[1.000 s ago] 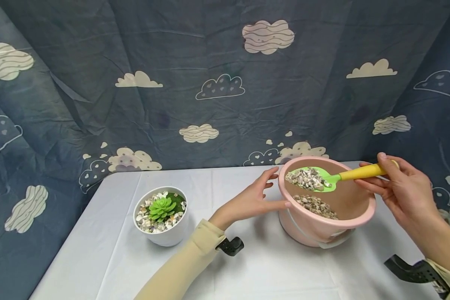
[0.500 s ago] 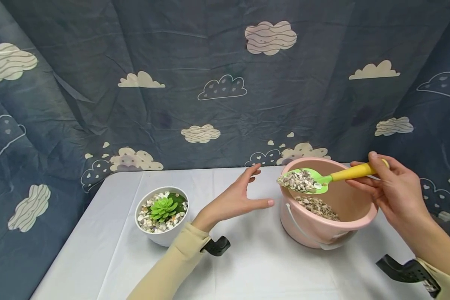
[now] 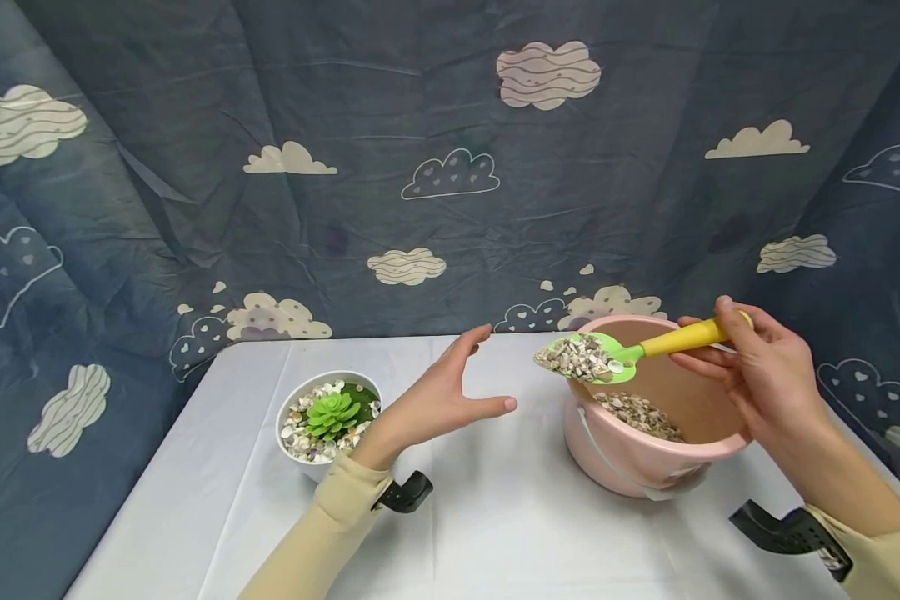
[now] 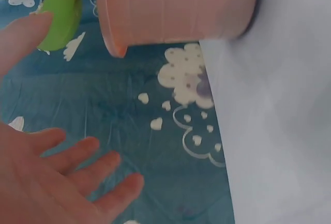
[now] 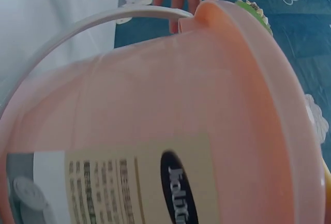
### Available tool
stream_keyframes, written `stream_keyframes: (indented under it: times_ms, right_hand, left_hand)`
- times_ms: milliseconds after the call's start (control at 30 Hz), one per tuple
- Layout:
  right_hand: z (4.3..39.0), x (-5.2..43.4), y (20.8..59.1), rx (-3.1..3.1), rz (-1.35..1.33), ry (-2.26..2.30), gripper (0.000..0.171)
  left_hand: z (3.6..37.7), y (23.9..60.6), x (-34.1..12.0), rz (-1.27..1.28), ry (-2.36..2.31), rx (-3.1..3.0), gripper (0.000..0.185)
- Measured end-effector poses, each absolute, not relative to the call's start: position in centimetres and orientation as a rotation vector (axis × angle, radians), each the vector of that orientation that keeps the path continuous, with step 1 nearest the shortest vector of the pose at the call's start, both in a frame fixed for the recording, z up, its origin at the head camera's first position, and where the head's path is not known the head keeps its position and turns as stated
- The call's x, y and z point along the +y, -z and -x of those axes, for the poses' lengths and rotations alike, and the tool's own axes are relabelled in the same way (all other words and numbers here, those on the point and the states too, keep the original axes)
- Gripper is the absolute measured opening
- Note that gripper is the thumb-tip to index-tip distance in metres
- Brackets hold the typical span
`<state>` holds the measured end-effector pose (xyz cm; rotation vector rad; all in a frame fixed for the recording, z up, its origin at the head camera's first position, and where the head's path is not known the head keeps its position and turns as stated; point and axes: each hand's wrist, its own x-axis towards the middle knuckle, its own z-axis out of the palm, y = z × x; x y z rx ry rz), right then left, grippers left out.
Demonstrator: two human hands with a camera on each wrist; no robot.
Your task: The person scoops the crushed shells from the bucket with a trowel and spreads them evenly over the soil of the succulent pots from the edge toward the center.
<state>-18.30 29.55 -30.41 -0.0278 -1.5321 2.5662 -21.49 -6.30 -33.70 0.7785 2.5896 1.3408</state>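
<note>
My right hand grips the yellow handle of a green scoop heaped with small pebbles, held over the left rim of the pink bucket. More pebbles lie inside the bucket. My left hand hovers open above the table between the bucket and a white pot, touching nothing. The pot holds a green succulent ringed by pebbles. In the left wrist view my spread fingers show below the bucket and scoop. The right wrist view is filled by the bucket's wall and its white handle.
A white cloth covers the table, whose far edge meets a blue curtain printed with clouds. Black wrist mounts sit on both sleeves.
The left hand let go of the bucket's rim and drew left toward the pot. The right hand carried the loaded scoop left, from inside the bucket to over its left rim.
</note>
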Motion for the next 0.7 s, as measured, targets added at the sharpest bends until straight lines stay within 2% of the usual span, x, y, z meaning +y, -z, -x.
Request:
stream_keyframes:
  times_ms: [700]
  right_hand:
    - [19.2,26.6,30.4,-1.514,-0.093,-2.588,0.028]
  left_hand:
    - [19.2,32.4,-11.5,-0.64,-1.188,2.853,0.096]
